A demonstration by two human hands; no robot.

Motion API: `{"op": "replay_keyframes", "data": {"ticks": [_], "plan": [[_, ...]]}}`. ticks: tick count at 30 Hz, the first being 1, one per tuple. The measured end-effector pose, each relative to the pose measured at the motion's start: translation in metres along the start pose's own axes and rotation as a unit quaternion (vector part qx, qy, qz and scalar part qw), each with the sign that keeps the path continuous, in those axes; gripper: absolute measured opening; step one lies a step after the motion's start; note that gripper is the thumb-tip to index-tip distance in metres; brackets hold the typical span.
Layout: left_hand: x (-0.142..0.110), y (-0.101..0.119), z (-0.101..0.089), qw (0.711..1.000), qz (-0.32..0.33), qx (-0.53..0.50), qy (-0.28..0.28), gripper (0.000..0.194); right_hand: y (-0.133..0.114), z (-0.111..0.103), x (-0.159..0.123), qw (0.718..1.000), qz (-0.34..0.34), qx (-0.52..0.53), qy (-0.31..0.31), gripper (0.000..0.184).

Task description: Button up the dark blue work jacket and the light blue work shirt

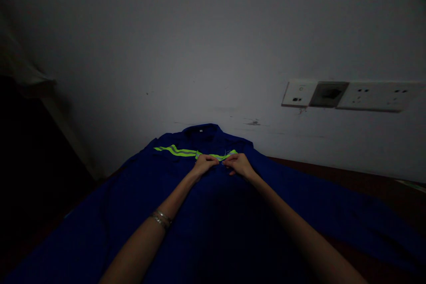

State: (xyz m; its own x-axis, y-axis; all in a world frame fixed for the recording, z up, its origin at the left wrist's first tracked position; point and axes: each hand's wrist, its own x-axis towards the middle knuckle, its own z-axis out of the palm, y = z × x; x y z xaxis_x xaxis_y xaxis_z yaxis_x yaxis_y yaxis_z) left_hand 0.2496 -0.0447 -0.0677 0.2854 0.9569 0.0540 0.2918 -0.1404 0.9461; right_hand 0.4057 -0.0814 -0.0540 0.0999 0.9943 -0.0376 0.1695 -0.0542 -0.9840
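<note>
A blue work jacket (149, 186) lies spread out with its collar toward the wall. Across its chest runs a yellow-green reflective strip (181, 152) with a grey band. My left hand (204, 165) rests on the chest just below the strip, thumb and fingers pinched together at the cloth. Close beside it, my right hand (238, 165) is also closed in a pinch, its fingertips almost meeting the left ones. What sits between the right fingertips is too small and dark to make out. Thin pale lines, perhaps thread, show just above the right fingertips.
A dark reddish-brown surface (359, 179) lies beneath the jacket. Behind it rises a pale wall (199, 53) with scuff marks. A row of sockets and a switch (366, 96) is set in the wall at right. The left side is very dark.
</note>
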Motion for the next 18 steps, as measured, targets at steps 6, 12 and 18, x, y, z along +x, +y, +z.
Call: {"op": "replay_keyframes", "data": {"ticks": [6,12,18], "plan": [[0.0,0.001,-0.001,1.0,0.016,0.001,-0.002,0.019,-0.001,0.001,0.001,0.999,0.015,-0.018,0.023,0.009],[0.0,0.004,-0.001,0.996,0.072,0.05,-0.022,0.012,-0.002,0.003,-0.004,0.994,-0.025,-0.095,0.057,0.005],[-0.001,0.006,0.002,0.983,0.153,0.1,-0.014,0.008,-0.002,0.004,-0.011,0.957,-0.146,-0.242,0.064,0.01]]}}
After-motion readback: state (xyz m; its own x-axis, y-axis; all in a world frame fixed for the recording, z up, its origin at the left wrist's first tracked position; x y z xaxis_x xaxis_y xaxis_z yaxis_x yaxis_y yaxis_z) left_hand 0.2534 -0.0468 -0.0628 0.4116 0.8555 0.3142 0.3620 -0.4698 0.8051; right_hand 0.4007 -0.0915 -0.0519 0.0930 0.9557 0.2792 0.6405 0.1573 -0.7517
